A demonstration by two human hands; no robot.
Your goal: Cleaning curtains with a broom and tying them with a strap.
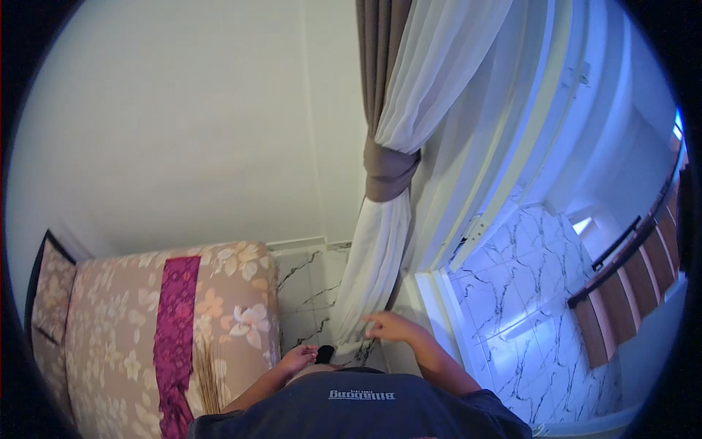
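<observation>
My right hand (396, 327) is in front of the lower end of a white sheer curtain (378, 247). Its index finger and thumb are apart with nothing between them; whether a fingertip touches the fabric is unclear. Close to the bed's corner is my left hand (300, 358), its fingers partly curled and nothing visible in them. A brown drape (392, 170) wraps around the sheer curtain in a knot at mid-height. On the bed (115, 329), covered in a floral sheet, lie a magenta patterned cloth strip (176, 324) and a bundle of thin straw-coloured sticks (206, 378), like a stick broom.
A pillow (55, 291) leans at the bed's far left, against a pale wall (181, 126). Between bed and curtain runs marble-patterned tile (304, 280) with a small black object (325, 354). At right, a doorway frame (447, 313) opens towards brown stairs (625, 302) with a dark rail.
</observation>
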